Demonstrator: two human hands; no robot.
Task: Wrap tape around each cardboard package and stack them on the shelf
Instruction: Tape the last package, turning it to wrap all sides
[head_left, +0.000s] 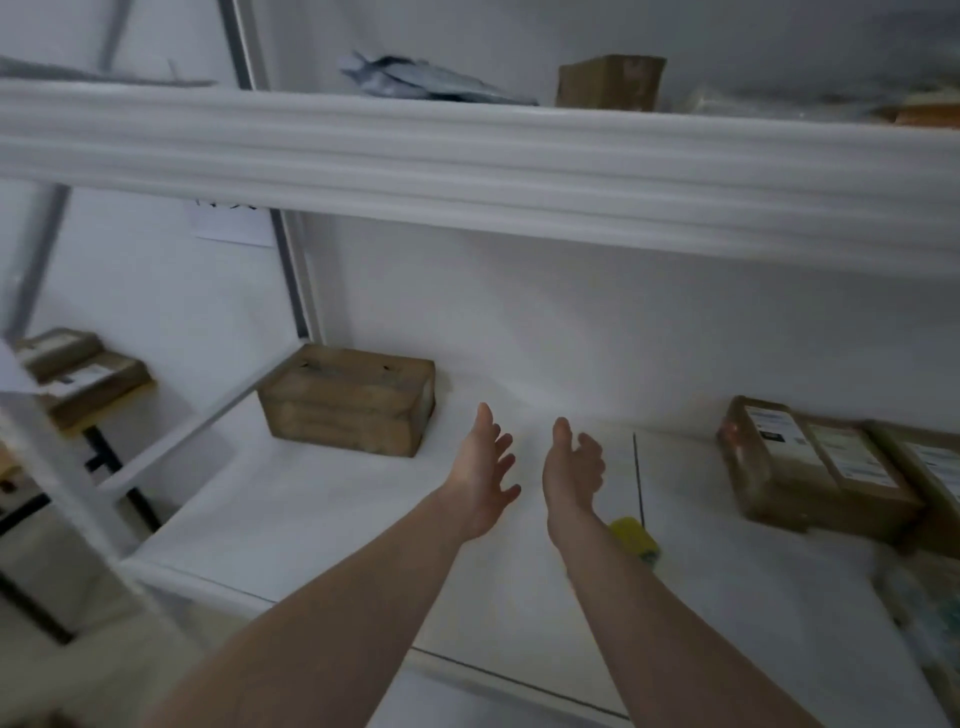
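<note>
A taped brown cardboard package (347, 400) lies at the back left of the white shelf (322, 509). To its right, my left hand (483, 467) and my right hand (571, 467) hover over the shelf with palms facing each other and fingers relaxed, holding nothing. Both hands are apart from the package. Labelled cardboard packages (810, 467) lie together at the shelf's right end. The picture is blurred.
A yellow object (634, 538) lies on the shelf beside my right forearm. The upper shelf (467, 156) carries a brown box (610, 83) and a grey bag (415, 78). More packages (78, 374) are stacked on a stand at far left.
</note>
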